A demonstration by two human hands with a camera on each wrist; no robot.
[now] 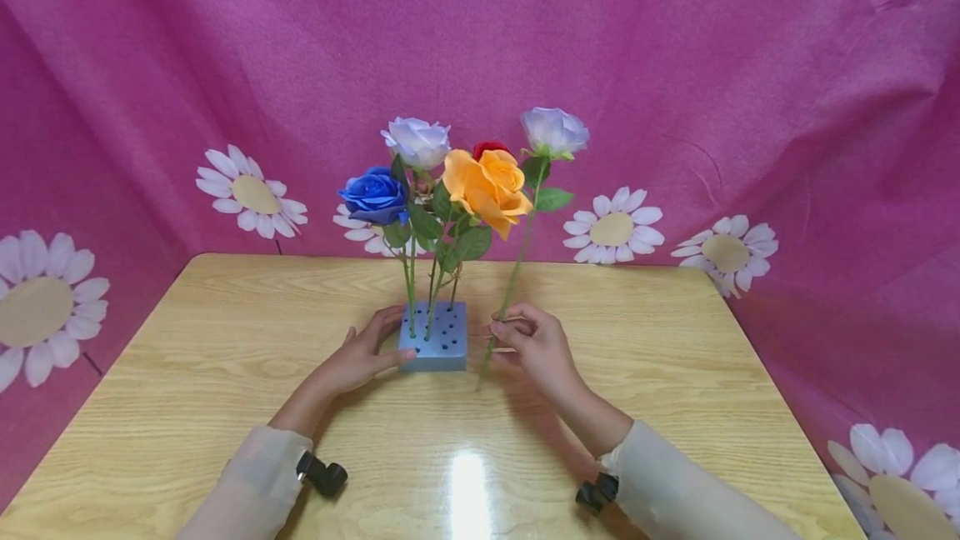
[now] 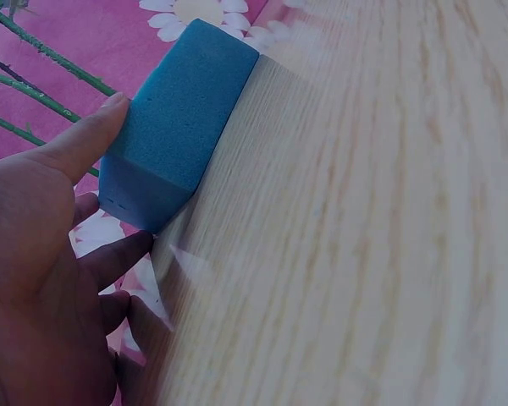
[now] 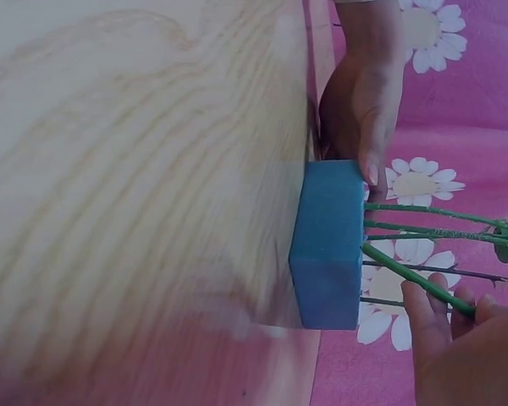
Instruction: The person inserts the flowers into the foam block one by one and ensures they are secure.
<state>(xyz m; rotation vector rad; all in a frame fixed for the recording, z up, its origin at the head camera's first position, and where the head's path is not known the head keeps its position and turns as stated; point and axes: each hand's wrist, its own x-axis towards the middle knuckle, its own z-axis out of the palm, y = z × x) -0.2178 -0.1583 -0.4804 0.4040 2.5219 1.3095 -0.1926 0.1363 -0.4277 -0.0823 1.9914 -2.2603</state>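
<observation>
A blue foam block (image 1: 433, 362) with rows of holes in its top stands on the table. My left hand (image 1: 365, 354) steadies it, thumb on the near top edge and fingers along its left side. In the left wrist view the thumb (image 2: 102, 135) presses the block's upper edge. Several artificial roses rise from the holes: a blue rose (image 1: 373, 195), a pale lavender rose (image 1: 417, 142), an orange rose (image 1: 487, 186) and a partly hidden red rose (image 1: 490, 147). Just right of the block, my right hand (image 1: 536, 348) pinches the green stem of a second pale lavender rose (image 1: 555, 133), held tilted, flower up.
The block stands on a wooden table (image 1: 660, 373), with bare wood on both sides. Behind and beside the table hangs a pink cloth (image 1: 675, 48) printed with white daisies. Leaves (image 1: 450, 248) of the standing roses crowd together above the block.
</observation>
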